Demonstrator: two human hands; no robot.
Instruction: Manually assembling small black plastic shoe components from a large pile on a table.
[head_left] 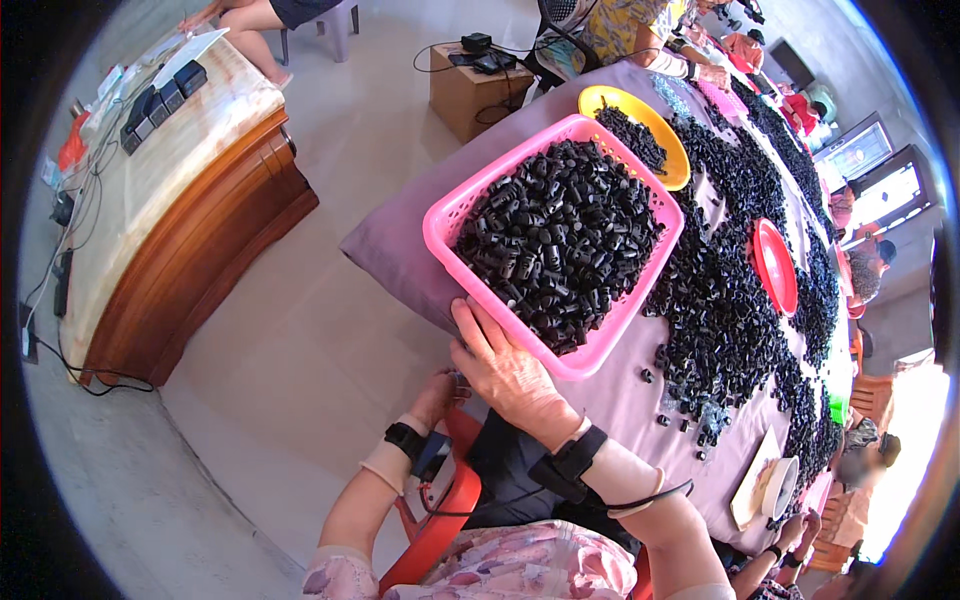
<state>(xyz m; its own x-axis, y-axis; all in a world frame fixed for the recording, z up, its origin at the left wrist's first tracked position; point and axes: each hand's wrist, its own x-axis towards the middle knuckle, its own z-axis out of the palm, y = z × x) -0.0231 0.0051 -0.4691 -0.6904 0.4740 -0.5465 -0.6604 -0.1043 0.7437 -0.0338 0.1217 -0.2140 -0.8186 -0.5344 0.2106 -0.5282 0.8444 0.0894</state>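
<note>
A pink plastic basket (620, 335) with perforated walls, heaped with small black cylindrical parts (560, 235), sits at the near left corner of a cloth-covered table. My right hand (515, 385) grips its near edge; some fingers press along the outer wall, while others are hidden. Lower and to the left, my left hand (438, 397) is beside the red plastic chair (462, 490). Its fingers are curled in, and whatever may be in them is too small to make out. Both wrists wear black bands.
Loose black parts (720, 270) cover much of the table. Behind the basket is a yellow plate (672, 140) of parts; farther right lies a red plate (775, 268). A white bowl (780, 488) stands lower right. Other people sit around the table. A curved wooden counter (200, 255) is at left.
</note>
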